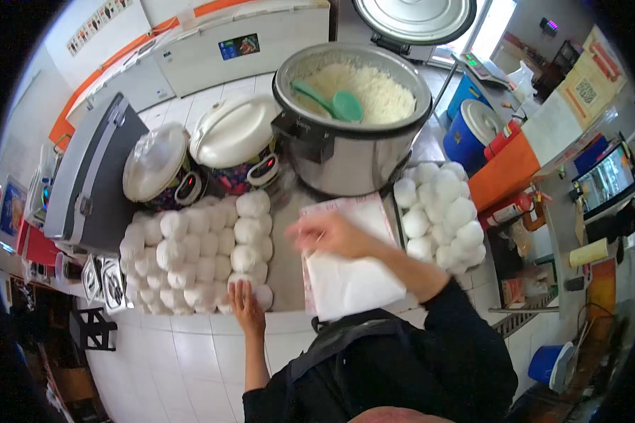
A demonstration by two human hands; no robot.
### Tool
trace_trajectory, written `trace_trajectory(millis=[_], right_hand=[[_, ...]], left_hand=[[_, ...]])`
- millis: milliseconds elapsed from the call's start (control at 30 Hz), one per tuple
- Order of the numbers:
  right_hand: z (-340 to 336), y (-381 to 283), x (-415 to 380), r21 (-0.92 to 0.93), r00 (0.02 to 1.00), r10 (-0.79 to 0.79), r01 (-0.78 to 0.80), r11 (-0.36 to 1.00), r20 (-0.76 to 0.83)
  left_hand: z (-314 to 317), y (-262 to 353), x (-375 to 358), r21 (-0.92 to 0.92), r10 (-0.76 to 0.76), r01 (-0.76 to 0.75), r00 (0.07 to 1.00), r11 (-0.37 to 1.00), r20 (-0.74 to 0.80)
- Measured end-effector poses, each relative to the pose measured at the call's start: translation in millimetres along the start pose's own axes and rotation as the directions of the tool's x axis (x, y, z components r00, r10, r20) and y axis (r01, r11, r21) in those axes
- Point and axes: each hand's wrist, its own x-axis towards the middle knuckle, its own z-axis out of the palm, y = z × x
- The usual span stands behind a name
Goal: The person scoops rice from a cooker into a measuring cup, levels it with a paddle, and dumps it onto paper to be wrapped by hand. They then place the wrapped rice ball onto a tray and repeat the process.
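Note:
My left hand [245, 309] rests with fingers stretched out against the front of a large pile of round white bundles [190, 247], which look wrapped in paper. Over a stack of white paper sheets [353, 282] my right hand [331, 234] is smeared by motion, so whether it holds anything cannot be made out. A pink printed border shows along the edges of the stack. Behind it stands a big rice cooker [349, 158], lid up, full of white rice [381, 92]. A green rice paddle [346, 106] lies on the rice.
More round bundles [441, 218] sit in a tray on the right. Two smaller lidded cookers [236, 134] and a grey cool box [92, 173] stand on the left. Beyond are chest freezers [219, 53], a blue lidded bucket [466, 134] and a kitchen scale [476, 67].

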Motion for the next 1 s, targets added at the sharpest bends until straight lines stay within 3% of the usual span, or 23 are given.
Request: trace_trajectory(millis=[33,67,100,133,167,200,233,267,300,367,433,500,567,633,700,733,800,833,900,933,967,1000], right_hand=[[-43.9,-38.3,5.1,-0.282,0.981,-0.131,0.086,0.956,-0.145],[-83.7,-68.2,17.2,-0.611,0.905,-0.337,0.117,0.783,-0.258],[-119.1,-82.4,38.6,-0.782,0.831,-0.492,0.119,0.612,-0.259],[-157.4,-89.3,68.7,-0.939,0.809,-0.583,0.134,0.316,-0.081],[-194.3,-85.4,107.0,-0.959,0.782,-0.58,0.283,0.003,0.229],[-220.6,-71.6,141.4,-0.86,0.712,-0.482,0.416,-0.295,0.51],[-236.2,-56.3,165.3,-0.858,0.7,-0.497,0.421,-0.294,0.514],[-248.5,-42.3,187.8,-0.659,0.632,-0.259,0.551,-0.512,0.731],[-257.5,-29.4,205.7,-0.389,0.53,0.025,0.653,-0.65,0.848],[-273.8,-7.6,231.4,-0.314,0.471,0.063,0.675,-0.667,0.88],[-283.8,6.8,241.2,-0.228,0.398,0.118,0.716,-0.66,0.91],[-289.6,5.9,241.8,-0.231,0.379,0.057,0.67,-0.706,0.924],[-298.3,7.1,244.8,-0.227,0.407,0.108,0.689,-0.688,0.907],[-309.7,15.1,246.8,-0.239,0.454,0.16,0.698,-0.675,0.877],[-317.2,25.5,252.6,-0.323,0.503,0.146,0.725,-0.608,0.852],[-318.6,29.8,254.2,-0.334,0.512,0.143,0.721,-0.607,0.847],[-317.0,31.5,257.4,-0.383,0.459,-0.018,0.719,-0.58,0.888],[-319.6,32.7,256.3,-0.39,0.459,-0.027,0.719,-0.575,0.888],[-326.9,4.2,247.8,-0.426,0.686,0.258,0.657,-0.622,0.681],[-330.8,-16.1,239.7,-0.472,0.704,0.29,0.67,-0.573,0.648],[-338.0,-19.8,234.3,-0.619,0.795,0.342,0.606,-0.499,0.502],[-346.4,-22.6,228.6,-0.746,0.847,0.407,0.507,-0.431,0.34]], left_hand=[[-6.3,-0.7,0.0,0.072,0.013,-0.017,0.998,0.997,0.057],[-11.8,1.9,9.9,0.149,0.02,-0.037,0.993,0.988,0.115],[-17.1,8.7,28.8,0.154,0.026,-0.041,0.995,0.987,0.099],[-24.9,17.9,52.2,0.087,0.031,-0.03,0.999,0.996,-0.012],[-35.3,30.3,77.7,0.021,0.026,-0.024,0.992,0.999,-0.122],[-45.6,58.6,122.0,0.009,0.068,-0.069,0.956,0.998,-0.284],[-51.3,77.5,157.2,0.027,0.073,-0.068,0.954,0.997,-0.291],[-54.5,92.9,188.7,-0.008,0.146,-0.157,0.936,0.988,-0.319],[-58.8,109.3,220.3,-0.04,0.22,-0.248,0.913,0.968,-0.345],[-67.8,158.0,284.5,-0.112,0.41,-0.43,0.897,0.896,-0.164],[-62.3,208.8,336.5,-0.22,0.474,-0.458,0.88,0.862,0.027],[-34.2,232.0,381.1,-0.188,0.513,-0.481,0.834,0.857,0.204],[5.3,248.0,421.1,-0.003,0.354,-0.411,0.781,0.912,0.515],[51.0,258.5,453.5,0.178,0.104,-0.39,0.601,0.903,0.793],[97.2,251.7,463.8,0.207,0.11,-0.554,0.485,0.807,0.868],[113.1,252.9,468.2,0.201,0.117,-0.563,0.478,0.802,0.871],[129.1,260.3,476.7,0.162,-0.159,-0.554,0.054,0.817,0.986],[134.2,258.0,480.5,0.164,-0.167,-0.555,0.046,0.815,0.985],[119.6,263.1,493.8,0.197,-0.161,-0.751,0.122,0.63,0.979],[92.6,267.9,503.6,0.245,-0.171,-0.587,0.179,0.772,0.969],[66.7,262.5,513.3,0.275,-0.195,-0.389,0.232,0.88,0.953],[53.8,227.5,519.1,0.025,0.328,-0.721,0.346,0.692,0.879]])
